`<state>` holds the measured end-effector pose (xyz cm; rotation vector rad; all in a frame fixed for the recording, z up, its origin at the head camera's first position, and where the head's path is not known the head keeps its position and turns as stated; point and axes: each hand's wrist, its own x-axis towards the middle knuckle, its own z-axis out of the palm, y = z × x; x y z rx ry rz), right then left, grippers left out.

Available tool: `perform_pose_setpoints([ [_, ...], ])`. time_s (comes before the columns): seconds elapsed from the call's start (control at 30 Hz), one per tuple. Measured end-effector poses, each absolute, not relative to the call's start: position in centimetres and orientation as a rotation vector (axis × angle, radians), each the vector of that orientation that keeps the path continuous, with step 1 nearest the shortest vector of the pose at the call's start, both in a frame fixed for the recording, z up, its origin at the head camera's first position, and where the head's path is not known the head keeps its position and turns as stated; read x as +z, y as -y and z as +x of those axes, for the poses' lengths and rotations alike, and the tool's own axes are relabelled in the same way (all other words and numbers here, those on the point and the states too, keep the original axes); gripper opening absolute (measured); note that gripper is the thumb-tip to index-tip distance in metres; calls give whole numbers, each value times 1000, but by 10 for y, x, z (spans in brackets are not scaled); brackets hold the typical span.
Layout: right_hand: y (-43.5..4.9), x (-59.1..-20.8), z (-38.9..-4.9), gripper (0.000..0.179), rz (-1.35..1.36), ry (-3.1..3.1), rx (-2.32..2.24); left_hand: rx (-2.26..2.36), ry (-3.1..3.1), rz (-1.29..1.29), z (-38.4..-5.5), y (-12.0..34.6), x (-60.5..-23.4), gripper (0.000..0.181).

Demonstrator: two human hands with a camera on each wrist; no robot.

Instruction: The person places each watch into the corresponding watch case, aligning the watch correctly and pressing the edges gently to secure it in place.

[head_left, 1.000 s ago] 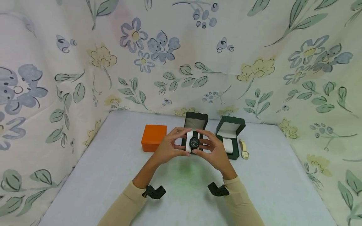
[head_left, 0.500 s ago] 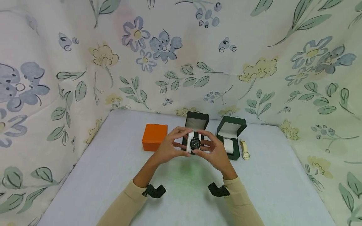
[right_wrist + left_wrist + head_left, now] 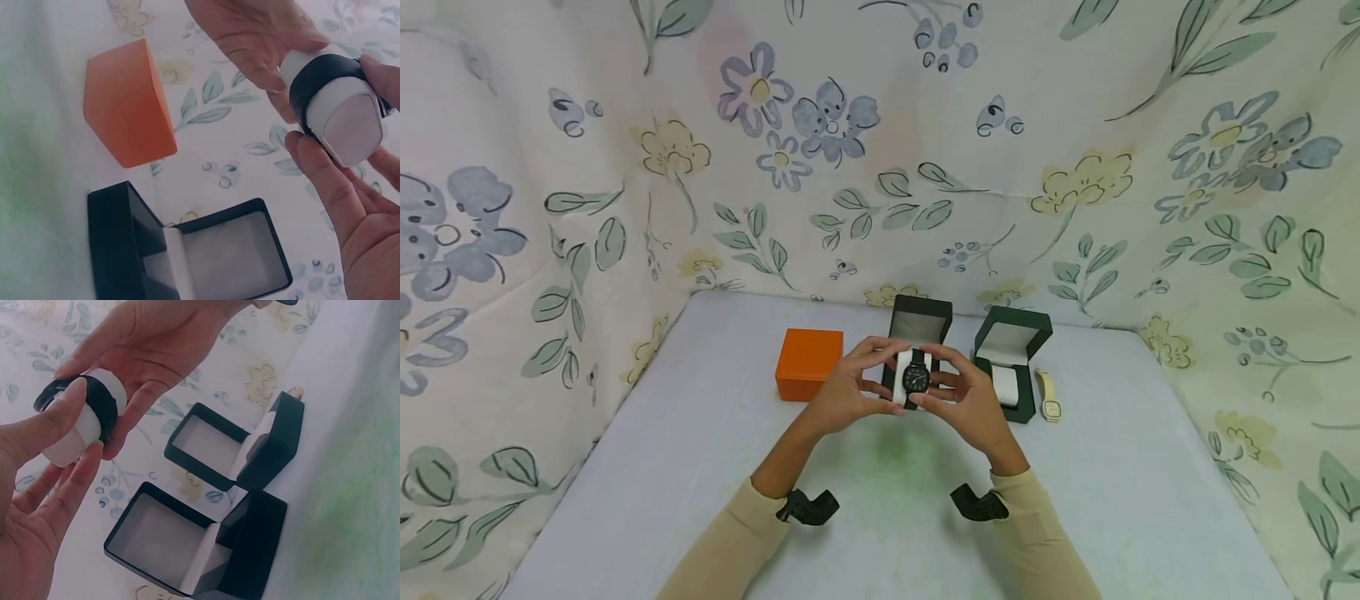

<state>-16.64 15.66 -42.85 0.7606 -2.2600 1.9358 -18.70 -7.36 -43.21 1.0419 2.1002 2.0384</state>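
Note:
A black wristwatch [image 3: 916, 379] with a square-looking dark dial is strapped round a white watch cushion [image 3: 76, 439]. Both hands hold the cushion up in front of an open dark box [image 3: 921, 318]. My left hand [image 3: 844, 398] grips the cushion from the left, thumb and fingers at its end. From the other side my right hand [image 3: 967, 398] grips it too, its thumb near the lower strap. In the right wrist view the black strap [image 3: 328, 72] circles the cushion, whose flat white end faces that camera. The hands partly cover the box behind.
Left of the hands sits a closed orange box [image 3: 808, 364]. On the right, an open green box [image 3: 1015, 327] holds a white cushion [image 3: 1005, 387]. A gold watch [image 3: 1049, 397] lies beside it on the white tabletop [image 3: 1120, 467]. Floral cloth [image 3: 880, 125] hangs behind.

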Motion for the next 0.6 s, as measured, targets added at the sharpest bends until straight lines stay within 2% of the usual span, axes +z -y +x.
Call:
perform_pose_setpoints([
  [0.6,-156,-427,-165,60,702,2293,1948,2010,-2147,1055,-187,73,-433,81],
])
